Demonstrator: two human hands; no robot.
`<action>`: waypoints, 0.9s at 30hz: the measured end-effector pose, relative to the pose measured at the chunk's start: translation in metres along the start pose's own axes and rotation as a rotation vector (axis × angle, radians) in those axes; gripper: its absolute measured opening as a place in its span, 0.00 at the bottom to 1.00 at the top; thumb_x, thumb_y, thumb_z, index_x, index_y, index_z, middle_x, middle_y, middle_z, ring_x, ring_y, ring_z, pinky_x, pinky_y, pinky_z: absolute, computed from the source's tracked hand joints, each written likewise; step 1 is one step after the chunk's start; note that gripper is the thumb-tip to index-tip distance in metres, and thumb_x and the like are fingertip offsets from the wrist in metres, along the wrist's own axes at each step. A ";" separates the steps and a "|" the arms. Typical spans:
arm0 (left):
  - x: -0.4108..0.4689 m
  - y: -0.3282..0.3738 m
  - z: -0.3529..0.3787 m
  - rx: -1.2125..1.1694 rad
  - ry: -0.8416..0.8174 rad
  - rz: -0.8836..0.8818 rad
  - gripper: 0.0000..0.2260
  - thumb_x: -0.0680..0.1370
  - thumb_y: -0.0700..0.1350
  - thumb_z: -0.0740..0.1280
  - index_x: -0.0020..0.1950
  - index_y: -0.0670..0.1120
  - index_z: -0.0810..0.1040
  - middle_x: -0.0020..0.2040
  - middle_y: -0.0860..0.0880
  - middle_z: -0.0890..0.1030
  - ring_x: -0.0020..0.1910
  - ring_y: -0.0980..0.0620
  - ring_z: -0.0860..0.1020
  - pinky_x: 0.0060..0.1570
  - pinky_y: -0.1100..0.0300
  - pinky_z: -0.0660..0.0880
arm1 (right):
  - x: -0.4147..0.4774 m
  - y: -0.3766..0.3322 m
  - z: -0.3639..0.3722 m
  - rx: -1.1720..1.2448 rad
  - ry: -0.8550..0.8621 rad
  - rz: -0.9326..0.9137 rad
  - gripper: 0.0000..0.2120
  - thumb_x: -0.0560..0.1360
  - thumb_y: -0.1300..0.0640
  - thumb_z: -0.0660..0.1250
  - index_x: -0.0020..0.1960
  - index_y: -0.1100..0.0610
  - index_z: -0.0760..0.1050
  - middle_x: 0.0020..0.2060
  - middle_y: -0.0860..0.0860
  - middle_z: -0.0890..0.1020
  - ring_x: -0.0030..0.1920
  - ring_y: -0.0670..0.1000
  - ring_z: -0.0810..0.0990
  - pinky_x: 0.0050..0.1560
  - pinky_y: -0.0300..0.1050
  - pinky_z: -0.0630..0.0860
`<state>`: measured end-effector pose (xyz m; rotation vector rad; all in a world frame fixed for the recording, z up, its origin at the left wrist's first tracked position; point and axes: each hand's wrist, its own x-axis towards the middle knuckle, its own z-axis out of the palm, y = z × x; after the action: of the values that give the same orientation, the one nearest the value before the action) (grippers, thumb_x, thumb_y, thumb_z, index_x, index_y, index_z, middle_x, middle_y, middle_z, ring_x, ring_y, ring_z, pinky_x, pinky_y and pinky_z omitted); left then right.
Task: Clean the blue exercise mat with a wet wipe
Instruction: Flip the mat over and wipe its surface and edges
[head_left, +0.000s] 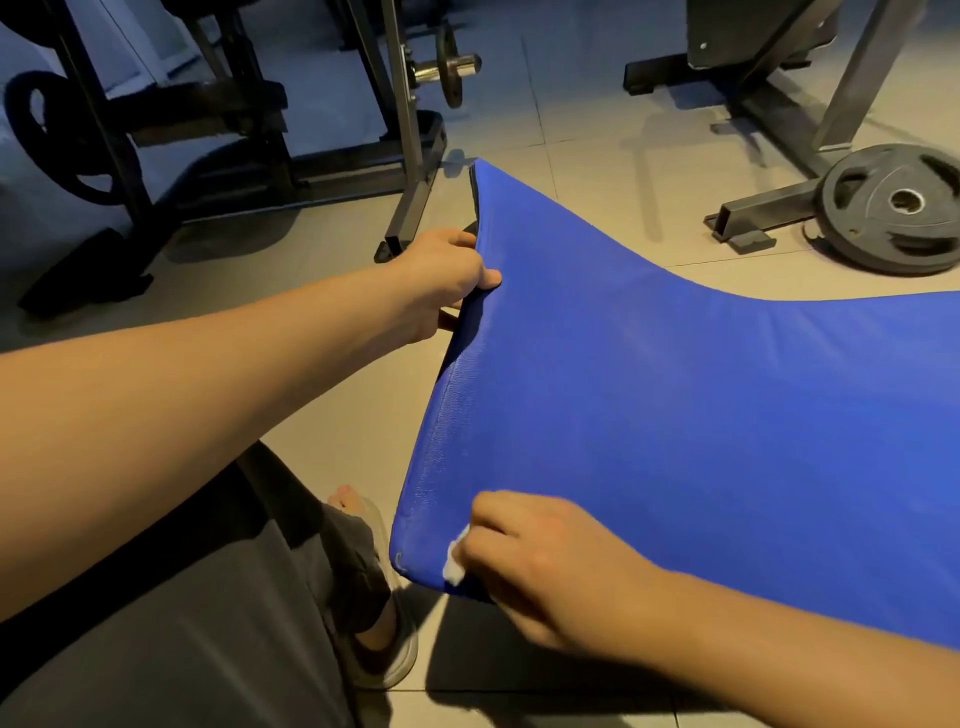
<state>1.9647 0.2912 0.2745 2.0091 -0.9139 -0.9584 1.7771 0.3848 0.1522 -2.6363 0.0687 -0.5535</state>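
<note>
Lower left of frame: my leg in grey trousers (182, 649), foot in a pale slipper (387, 660) on the tiled floor (332, 415)

Lower centre: my right hand (540, 566), fingers curled, pinching a small white wet wipe (456, 564) against the near corner of the blue exercise mat (675, 415). Most of the wipe is hidden under the fingers; only a small wad shows at the fingertips

The mat fills the right half of the frame. Its left side is raised off the floor and the surface sags in a curve between the two left corners. There is a shadow on the tiles under the near corner, and a dark underside shows along the left edge

Centre: my left hand (441, 280), arm stretched in from the left edge, grips the mat's left edge partway along, thumb on the blue face, fingers curled underneath

Upper right: a black weight plate (893, 208) lies flat on the floor, beside the foot of a steel frame (758, 218)

Upper centre: a smaller plate on a barbell end (452, 65), carried on an upright rack (405, 130)

Upper left: dark bench and gear, too dim to tell apart
</note>
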 end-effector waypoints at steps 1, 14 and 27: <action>0.000 0.000 0.001 0.007 -0.003 0.004 0.11 0.83 0.38 0.65 0.63 0.51 0.74 0.51 0.50 0.78 0.48 0.51 0.77 0.38 0.54 0.74 | 0.001 0.008 -0.005 -0.026 0.000 -0.003 0.07 0.75 0.61 0.68 0.53 0.55 0.78 0.45 0.51 0.75 0.43 0.54 0.74 0.39 0.49 0.74; -0.001 0.000 0.000 0.022 0.011 -0.008 0.12 0.83 0.36 0.65 0.61 0.52 0.73 0.50 0.50 0.78 0.47 0.51 0.77 0.37 0.55 0.74 | -0.010 0.002 0.002 0.099 0.024 0.079 0.07 0.77 0.60 0.65 0.55 0.54 0.76 0.47 0.51 0.74 0.41 0.54 0.75 0.38 0.49 0.74; -0.004 -0.004 0.010 0.040 -0.003 0.001 0.12 0.84 0.38 0.65 0.64 0.51 0.73 0.50 0.51 0.78 0.45 0.51 0.77 0.36 0.56 0.74 | 0.008 0.079 -0.038 0.058 0.451 0.561 0.08 0.78 0.65 0.60 0.49 0.53 0.71 0.44 0.41 0.79 0.43 0.40 0.80 0.41 0.41 0.73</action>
<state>1.9555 0.2938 0.2683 2.0411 -0.9417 -0.9497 1.7727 0.2967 0.1517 -2.2351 0.8793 -0.9038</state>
